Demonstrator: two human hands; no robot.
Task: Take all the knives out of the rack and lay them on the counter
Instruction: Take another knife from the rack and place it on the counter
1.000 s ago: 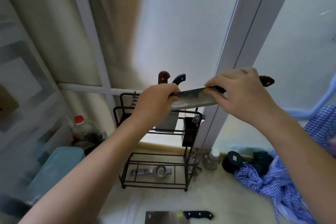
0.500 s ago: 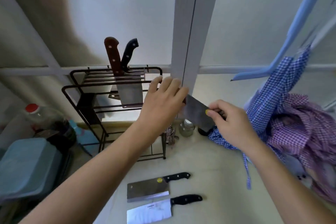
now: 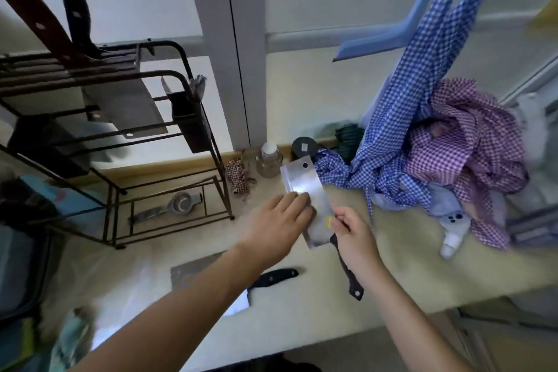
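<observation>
A steel cleaver (image 3: pixel 305 190) with a dark handle lies low over the cream counter (image 3: pixel 392 266), blade pointing away from me. My right hand (image 3: pixel 353 235) grips it where blade meets handle. My left hand (image 3: pixel 280 223) rests flat with its fingers on the blade's left side. Two more cleavers lie on the counter under my left forearm: one with a black handle (image 3: pixel 274 276) and a dull blade (image 3: pixel 196 269), and below them a bright blade (image 3: pixel 238 305). The black wire rack (image 3: pixel 169 75) at left still holds a red-brown-handled knife (image 3: pixel 36 18) and a black-handled knife (image 3: pixel 77 12).
A citrus squeezer (image 3: pixel 175 208) lies on the rack's bottom shelf. A small glass jar (image 3: pixel 268 157) and a black lid (image 3: pixel 303 146) stand by the window post. Blue and purple checked clothes (image 3: pixel 437 160) pile on the right. A teal container (image 3: pixel 18 251) sits at left.
Both hands carried the cleaver from beside the rack down to the counter, right of the two laid knives. The view tipped downward toward the counter.
</observation>
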